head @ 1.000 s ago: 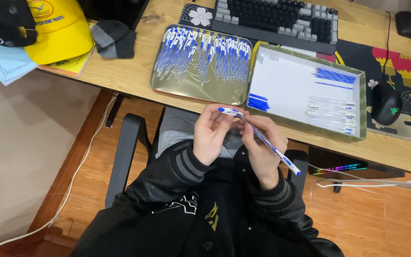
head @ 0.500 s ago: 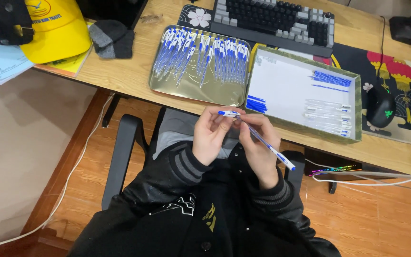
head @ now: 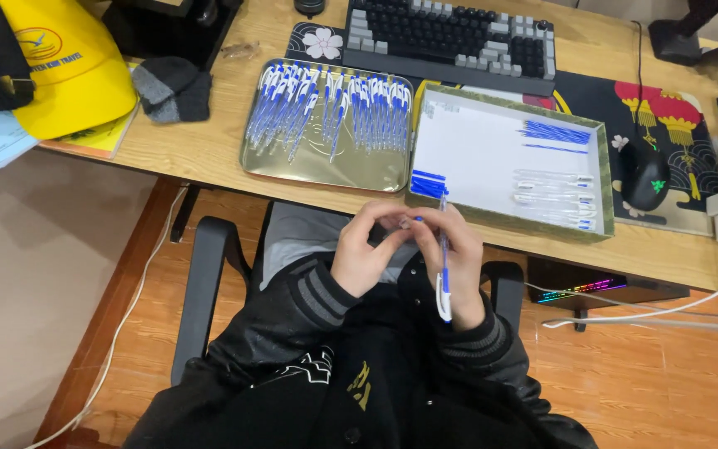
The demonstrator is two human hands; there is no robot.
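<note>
1. Half a second ago the slim white-and-blue plastic pen slanted down and out past the right hand; now it stands nearly upright against that hand's back.
2. Its long axis runs toward and away from the desk, clip end nearest the body.
3. Both hands grasp it; the left hand pinches at its tip, where the fingers hide what they hold.
4. Just beyond the hands sits a gold metal tray of pens.

The pen, earlier slanted out to the right, is now held nearly upright in the right hand, tip toward the white tray.
</note>
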